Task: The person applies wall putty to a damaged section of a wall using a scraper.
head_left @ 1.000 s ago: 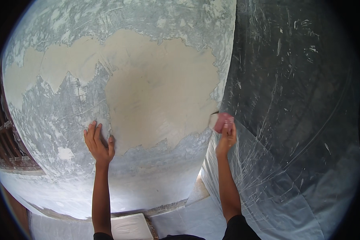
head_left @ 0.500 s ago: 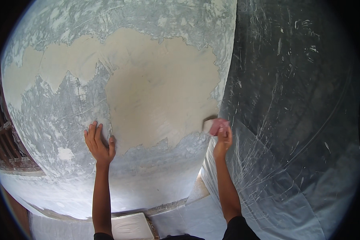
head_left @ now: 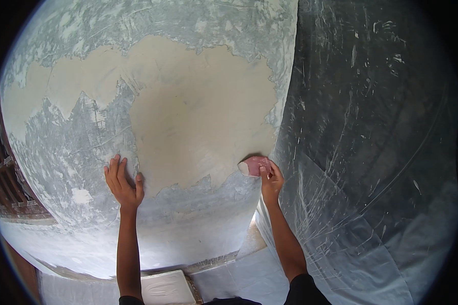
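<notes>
A pale beige coat of filler [head_left: 203, 112] covers the middle of a large grey, patchy surface [head_left: 188, 213]. My right hand [head_left: 272, 185] pinches a small pink spreader [head_left: 256, 164] at its right end. Beige paste sits on the spreader's left end, which is over the lower right border of the coat; whether its edge touches the surface I cannot tell. My left hand [head_left: 124, 183] lies with fingers spread on the bare grey area, just left of the coat. Its palm side faces the surface, and it holds nothing.
Splattered dark plastic sheeting [head_left: 361, 127] hangs along the right edge of the surface. Clear sheeting [head_left: 336, 244] bunches lower right. Near my body lies a shallow tray [head_left: 168, 287] of pale paste. Dark slatted woodwork [head_left: 15, 185] stands at the far left.
My right hand has moved left with the spreader, from the surface's right edge onto the coat's lower right part. The left hand stays in nearly the same place.
</notes>
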### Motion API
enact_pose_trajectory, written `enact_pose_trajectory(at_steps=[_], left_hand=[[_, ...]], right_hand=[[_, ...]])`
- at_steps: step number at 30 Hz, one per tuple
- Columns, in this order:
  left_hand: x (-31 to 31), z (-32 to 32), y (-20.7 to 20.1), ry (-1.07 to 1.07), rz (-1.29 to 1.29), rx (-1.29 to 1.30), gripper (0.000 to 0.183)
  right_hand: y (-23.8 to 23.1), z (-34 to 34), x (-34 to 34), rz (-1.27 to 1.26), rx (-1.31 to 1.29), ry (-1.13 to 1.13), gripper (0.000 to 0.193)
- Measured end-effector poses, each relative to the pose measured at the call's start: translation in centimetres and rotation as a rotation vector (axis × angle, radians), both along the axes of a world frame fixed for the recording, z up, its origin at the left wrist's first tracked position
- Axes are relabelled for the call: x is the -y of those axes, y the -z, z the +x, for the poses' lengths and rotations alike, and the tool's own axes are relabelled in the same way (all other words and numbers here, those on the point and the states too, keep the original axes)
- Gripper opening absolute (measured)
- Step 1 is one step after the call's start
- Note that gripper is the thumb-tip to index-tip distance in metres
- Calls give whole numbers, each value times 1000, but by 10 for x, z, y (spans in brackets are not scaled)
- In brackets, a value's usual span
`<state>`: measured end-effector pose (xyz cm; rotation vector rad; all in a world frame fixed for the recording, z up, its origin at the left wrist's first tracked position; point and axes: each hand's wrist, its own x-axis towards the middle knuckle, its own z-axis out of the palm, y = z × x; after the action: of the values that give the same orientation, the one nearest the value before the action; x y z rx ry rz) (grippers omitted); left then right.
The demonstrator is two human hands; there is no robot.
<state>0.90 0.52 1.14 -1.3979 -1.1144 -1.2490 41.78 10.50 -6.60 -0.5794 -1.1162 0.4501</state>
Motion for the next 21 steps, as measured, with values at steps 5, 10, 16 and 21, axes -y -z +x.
enact_pose_trajectory(at_steps=[5, 10, 16, 21], left_hand=[[2, -1, 1, 1, -9, 3, 47], [0, 3, 0, -21, 8, 5, 47], [1, 3, -1, -13, 10, 8, 47], [2, 1, 1, -23, 7, 10, 47]], right_hand=[[-33, 7, 5, 46, -348, 89, 35], [-21, -4, 8, 67, 26, 29, 34], [-37, 14, -5, 50, -314, 132, 38], [-35, 7, 6, 41, -310, 104, 38]])
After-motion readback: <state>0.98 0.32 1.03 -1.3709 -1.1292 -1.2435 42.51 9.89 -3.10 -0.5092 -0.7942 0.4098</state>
